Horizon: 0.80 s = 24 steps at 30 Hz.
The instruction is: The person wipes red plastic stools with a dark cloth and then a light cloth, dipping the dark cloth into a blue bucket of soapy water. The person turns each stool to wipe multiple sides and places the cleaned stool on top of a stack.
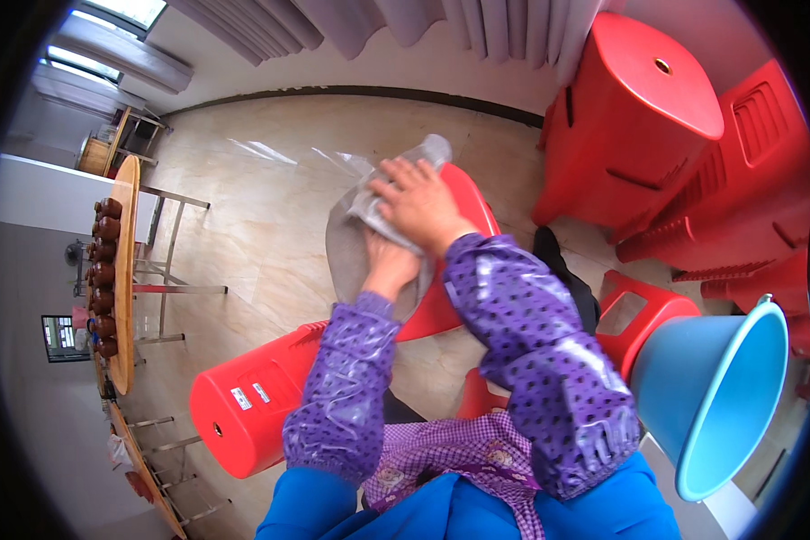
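Note:
A grey cloth (351, 250) lies draped over a red plastic stool (469, 196) in front of me. My right hand (422, 202) presses on the bunched upper part of the cloth, its fingers spread a little. Just below it, my left hand (388, 263) is at the cloth too, its fingertips hidden under the folds, so its grip cannot be made out. Both forearms wear purple dotted sleeve covers.
Another red stool (243, 412) lies on its side at lower left. Stacked red stools (634, 121) stand at upper right. A light blue bucket (695, 385) rests at right by a low red stool (638, 310). Brown jars (104, 273) line a round wooden table (129, 270) at left.

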Each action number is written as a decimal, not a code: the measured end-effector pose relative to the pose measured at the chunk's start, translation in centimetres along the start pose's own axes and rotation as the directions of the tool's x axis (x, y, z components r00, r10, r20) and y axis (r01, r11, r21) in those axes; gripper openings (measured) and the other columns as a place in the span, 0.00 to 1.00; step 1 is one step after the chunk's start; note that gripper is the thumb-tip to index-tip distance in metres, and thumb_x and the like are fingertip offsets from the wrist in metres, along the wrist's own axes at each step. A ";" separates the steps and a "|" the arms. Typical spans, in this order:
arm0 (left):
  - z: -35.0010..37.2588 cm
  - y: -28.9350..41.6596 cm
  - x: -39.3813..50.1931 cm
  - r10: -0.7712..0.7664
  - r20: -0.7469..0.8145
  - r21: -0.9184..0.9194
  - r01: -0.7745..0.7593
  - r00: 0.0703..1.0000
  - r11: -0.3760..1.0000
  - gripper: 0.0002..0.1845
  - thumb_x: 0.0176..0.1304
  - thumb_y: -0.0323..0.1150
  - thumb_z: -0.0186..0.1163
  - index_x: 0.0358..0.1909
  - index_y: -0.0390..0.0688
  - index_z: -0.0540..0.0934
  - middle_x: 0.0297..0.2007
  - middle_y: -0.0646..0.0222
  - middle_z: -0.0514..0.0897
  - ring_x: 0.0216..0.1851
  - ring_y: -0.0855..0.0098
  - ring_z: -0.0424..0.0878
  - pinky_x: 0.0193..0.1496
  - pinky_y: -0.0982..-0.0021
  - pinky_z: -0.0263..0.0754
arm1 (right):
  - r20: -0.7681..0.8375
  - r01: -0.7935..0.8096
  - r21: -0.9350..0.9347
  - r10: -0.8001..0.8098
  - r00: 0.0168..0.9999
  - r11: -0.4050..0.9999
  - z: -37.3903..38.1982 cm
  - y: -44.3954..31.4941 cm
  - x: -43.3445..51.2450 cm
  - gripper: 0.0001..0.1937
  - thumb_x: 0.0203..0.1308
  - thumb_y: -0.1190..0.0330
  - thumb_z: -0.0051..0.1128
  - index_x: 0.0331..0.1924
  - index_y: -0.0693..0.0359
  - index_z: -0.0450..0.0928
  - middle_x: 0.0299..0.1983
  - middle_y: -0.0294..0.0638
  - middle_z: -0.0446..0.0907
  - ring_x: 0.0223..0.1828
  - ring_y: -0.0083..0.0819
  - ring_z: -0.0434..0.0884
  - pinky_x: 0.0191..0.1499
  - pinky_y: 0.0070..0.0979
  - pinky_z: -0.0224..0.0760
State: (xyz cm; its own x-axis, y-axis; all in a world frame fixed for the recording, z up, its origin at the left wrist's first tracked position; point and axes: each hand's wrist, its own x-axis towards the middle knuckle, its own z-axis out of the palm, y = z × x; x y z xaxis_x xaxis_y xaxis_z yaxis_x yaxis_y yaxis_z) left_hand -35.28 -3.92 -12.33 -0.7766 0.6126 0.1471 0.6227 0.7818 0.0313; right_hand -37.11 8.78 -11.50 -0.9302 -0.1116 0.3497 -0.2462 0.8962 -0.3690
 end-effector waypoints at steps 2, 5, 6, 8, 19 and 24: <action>0.1 3.4 1.3 -0.072 0.063 -0.309 0.088 0.995 0.947 0.32 0.70 0.46 0.54 0.73 0.45 0.69 0.73 0.52 0.70 0.75 0.51 0.64 0.74 0.45 0.54 | -0.034 -0.050 0.010 0.050 0.998 0.999 -2.1 2.5 -2.3 0.22 0.72 0.54 0.49 0.66 0.45 0.78 0.75 0.42 0.69 0.78 0.40 0.64 0.80 0.47 0.48; -0.7 8.0 0.6 -0.025 0.041 -0.699 0.047 0.999 0.714 0.29 0.70 0.46 0.53 0.69 0.42 0.74 0.69 0.53 0.76 0.72 0.53 0.69 0.74 0.49 0.56 | -0.121 -0.064 0.036 0.068 0.990 0.997 -6.1 4.1 -8.0 0.22 0.70 0.61 0.52 0.67 0.50 0.77 0.75 0.48 0.67 0.75 0.47 0.67 0.77 0.46 0.58; -1.1 9.4 -0.8 0.028 0.043 -0.563 0.001 0.999 0.826 0.29 0.70 0.44 0.53 0.68 0.41 0.74 0.68 0.52 0.76 0.71 0.53 0.70 0.74 0.48 0.56 | -0.047 -0.149 0.108 0.155 0.987 0.983 -7.3 3.7 -10.1 0.23 0.70 0.64 0.52 0.68 0.52 0.76 0.75 0.51 0.66 0.74 0.50 0.69 0.74 0.45 0.62; -1.7 11.6 -4.1 0.120 -0.094 -0.426 -0.149 0.988 0.892 0.28 0.69 0.41 0.53 0.67 0.38 0.75 0.67 0.52 0.78 0.70 0.54 0.72 0.75 0.47 0.56 | -0.003 -0.223 0.190 0.228 0.974 0.956 -9.3 2.0 -14.2 0.24 0.70 0.67 0.51 0.69 0.55 0.74 0.76 0.55 0.64 0.70 0.56 0.72 0.70 0.44 0.69; -6.4 7.5 -13.4 0.058 0.085 -0.883 0.048 0.995 0.466 0.22 0.65 0.30 0.60 0.61 0.35 0.78 0.59 0.53 0.82 0.60 0.52 0.80 0.63 0.54 0.75 | 0.067 -0.384 0.310 0.383 0.921 0.870 -10.1 -8.4 -16.6 0.31 0.69 0.56 0.58 0.72 0.59 0.68 0.79 0.61 0.55 0.80 0.61 0.54 0.79 0.56 0.44; -8.3 -3.0 -14.1 -0.562 -0.074 -0.805 0.284 0.824 0.521 0.12 0.71 0.25 0.58 0.52 0.32 0.84 0.49 0.56 0.89 0.50 0.65 0.87 0.56 0.65 0.79 | 0.170 -0.354 0.030 0.344 0.923 0.935 -6.8 -10.5 -14.1 0.38 0.56 0.41 0.67 0.68 0.52 0.75 0.78 0.57 0.57 0.81 0.66 0.47 0.75 0.70 0.38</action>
State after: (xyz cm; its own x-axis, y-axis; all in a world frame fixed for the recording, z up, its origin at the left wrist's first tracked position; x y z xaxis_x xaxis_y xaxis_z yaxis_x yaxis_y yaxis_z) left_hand -25.40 -15.84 -6.32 -0.9827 0.0562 0.1765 0.1813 0.4883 0.8537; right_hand -19.55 3.82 -6.69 -0.9899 0.1326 0.0493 0.0912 0.8644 -0.4944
